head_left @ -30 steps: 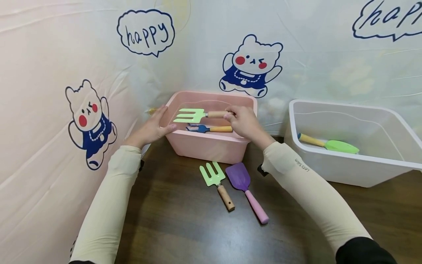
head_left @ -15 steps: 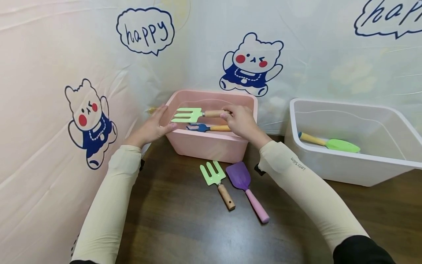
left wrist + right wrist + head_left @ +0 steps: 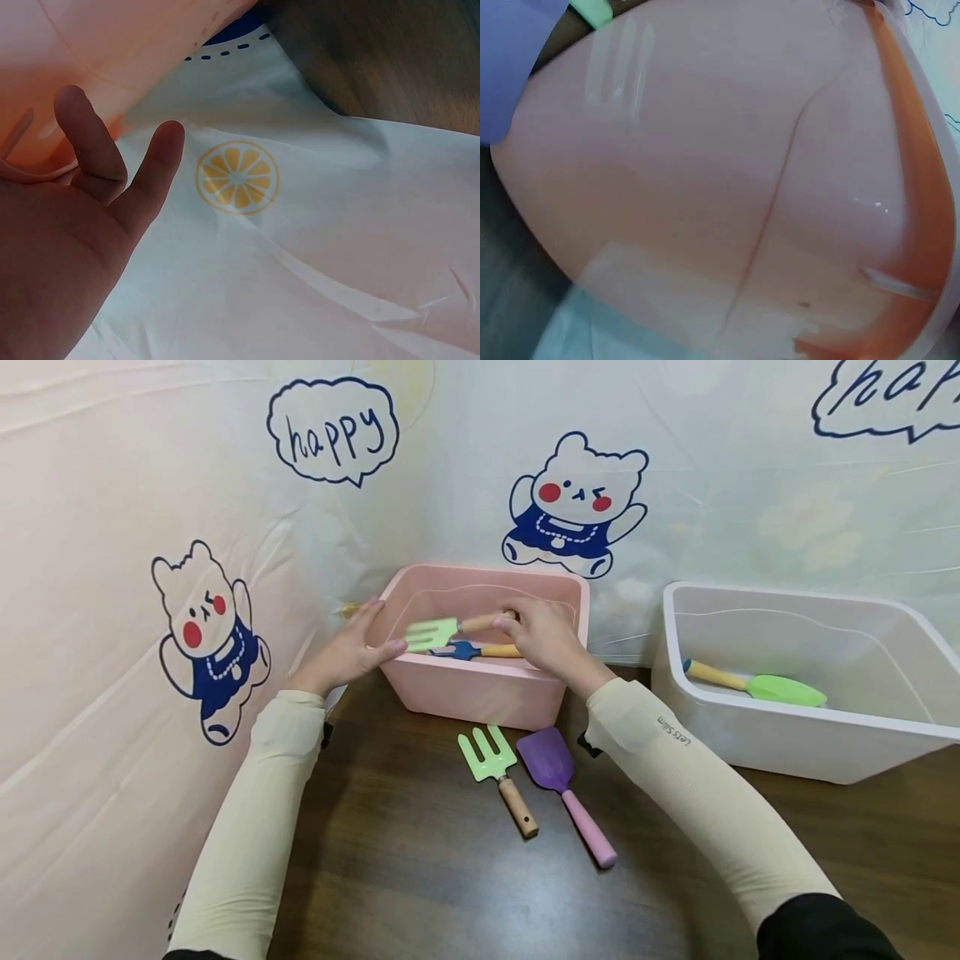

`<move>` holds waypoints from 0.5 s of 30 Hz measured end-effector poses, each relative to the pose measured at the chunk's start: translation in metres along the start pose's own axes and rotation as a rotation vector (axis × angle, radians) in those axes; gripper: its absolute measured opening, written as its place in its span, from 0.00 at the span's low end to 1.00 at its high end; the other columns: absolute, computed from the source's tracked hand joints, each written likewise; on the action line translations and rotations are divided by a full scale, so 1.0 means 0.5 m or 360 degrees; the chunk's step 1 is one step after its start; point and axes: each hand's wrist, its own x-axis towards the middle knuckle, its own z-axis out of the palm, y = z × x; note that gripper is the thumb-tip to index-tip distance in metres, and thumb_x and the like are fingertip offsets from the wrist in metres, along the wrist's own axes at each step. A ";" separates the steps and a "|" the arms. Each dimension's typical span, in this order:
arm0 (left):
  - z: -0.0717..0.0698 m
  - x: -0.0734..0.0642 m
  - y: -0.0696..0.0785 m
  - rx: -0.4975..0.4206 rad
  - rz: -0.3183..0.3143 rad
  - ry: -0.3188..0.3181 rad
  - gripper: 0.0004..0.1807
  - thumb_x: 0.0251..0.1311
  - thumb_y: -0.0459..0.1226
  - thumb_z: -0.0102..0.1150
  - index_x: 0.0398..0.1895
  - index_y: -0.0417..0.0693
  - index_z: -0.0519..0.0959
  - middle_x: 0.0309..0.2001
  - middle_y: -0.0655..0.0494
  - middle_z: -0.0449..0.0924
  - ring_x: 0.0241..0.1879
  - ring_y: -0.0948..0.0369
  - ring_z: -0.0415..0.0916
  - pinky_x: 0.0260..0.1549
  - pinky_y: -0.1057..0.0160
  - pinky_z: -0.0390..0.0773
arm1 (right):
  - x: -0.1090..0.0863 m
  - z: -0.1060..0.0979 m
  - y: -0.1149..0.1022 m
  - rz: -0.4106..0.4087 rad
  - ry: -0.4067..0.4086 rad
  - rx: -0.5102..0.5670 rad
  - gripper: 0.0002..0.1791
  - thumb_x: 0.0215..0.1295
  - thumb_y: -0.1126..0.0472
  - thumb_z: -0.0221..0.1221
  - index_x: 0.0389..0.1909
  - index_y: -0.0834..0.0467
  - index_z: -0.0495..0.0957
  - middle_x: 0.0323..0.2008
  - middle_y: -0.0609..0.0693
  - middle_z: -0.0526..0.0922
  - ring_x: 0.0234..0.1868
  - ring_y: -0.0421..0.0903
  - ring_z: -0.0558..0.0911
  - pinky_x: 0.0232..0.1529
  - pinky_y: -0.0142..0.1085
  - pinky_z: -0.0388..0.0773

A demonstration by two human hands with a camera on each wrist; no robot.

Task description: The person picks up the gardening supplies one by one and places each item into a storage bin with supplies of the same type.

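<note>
My right hand (image 3: 549,635) pinches the end of the wooden handle of a green hand fork (image 3: 435,633) over the pink bin (image 3: 472,689). The fork's tines tilt down to the left and look blurred. A blue claw tool with a yellow handle (image 3: 498,651) lies inside the bin. My left hand (image 3: 347,647) holds the bin's left front corner, thumb by the front rim, other fingers along the left side. In the left wrist view, two of its fingers (image 3: 161,161) stand beside the bin wall. The right wrist view shows mostly bin wall, without the right hand.
On the wooden table (image 3: 420,877), before the pink bin, lie another green hand fork (image 3: 498,777) and a purple trowel with a pink handle (image 3: 566,793). A white bin (image 3: 795,739) at the right holds a green trowel (image 3: 783,689). Printed cloth (image 3: 450,468) hangs behind and left.
The held fork first shifts slightly left, then its tines dip lower into the pink bin as its handle tilts. My left hand stays at the bin's corner.
</note>
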 end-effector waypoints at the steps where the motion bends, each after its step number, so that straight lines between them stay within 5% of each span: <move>1: 0.000 0.000 0.001 0.0004 0.0000 0.0001 0.54 0.66 0.60 0.58 0.83 0.48 0.41 0.82 0.48 0.35 0.78 0.45 0.37 0.72 0.39 0.43 | -0.001 -0.002 -0.001 0.0009 -0.0037 -0.0013 0.27 0.73 0.51 0.60 0.68 0.56 0.74 0.54 0.54 0.82 0.54 0.51 0.78 0.57 0.43 0.71; 5: 0.000 0.000 0.004 0.0010 -0.0010 -0.0001 0.54 0.66 0.60 0.58 0.83 0.49 0.41 0.82 0.49 0.35 0.78 0.45 0.37 0.72 0.39 0.43 | -0.005 -0.012 -0.004 0.0036 -0.0140 -0.0069 0.41 0.71 0.48 0.62 0.79 0.53 0.58 0.75 0.52 0.62 0.75 0.51 0.60 0.73 0.48 0.55; 11: 0.000 0.001 0.007 -0.0002 -0.0017 -0.0005 0.53 0.66 0.60 0.58 0.83 0.50 0.41 0.82 0.50 0.34 0.78 0.46 0.36 0.72 0.39 0.43 | -0.019 -0.029 -0.003 0.0019 -0.0122 -0.0110 0.36 0.74 0.45 0.57 0.78 0.51 0.60 0.75 0.51 0.63 0.76 0.51 0.58 0.74 0.49 0.51; 15: 0.001 0.000 0.007 -0.0007 -0.0016 -0.0001 0.52 0.67 0.58 0.59 0.83 0.50 0.41 0.82 0.50 0.35 0.78 0.46 0.36 0.71 0.39 0.42 | -0.040 -0.047 -0.005 0.0019 -0.0084 -0.0026 0.31 0.75 0.46 0.55 0.75 0.52 0.67 0.72 0.51 0.69 0.74 0.50 0.63 0.72 0.50 0.58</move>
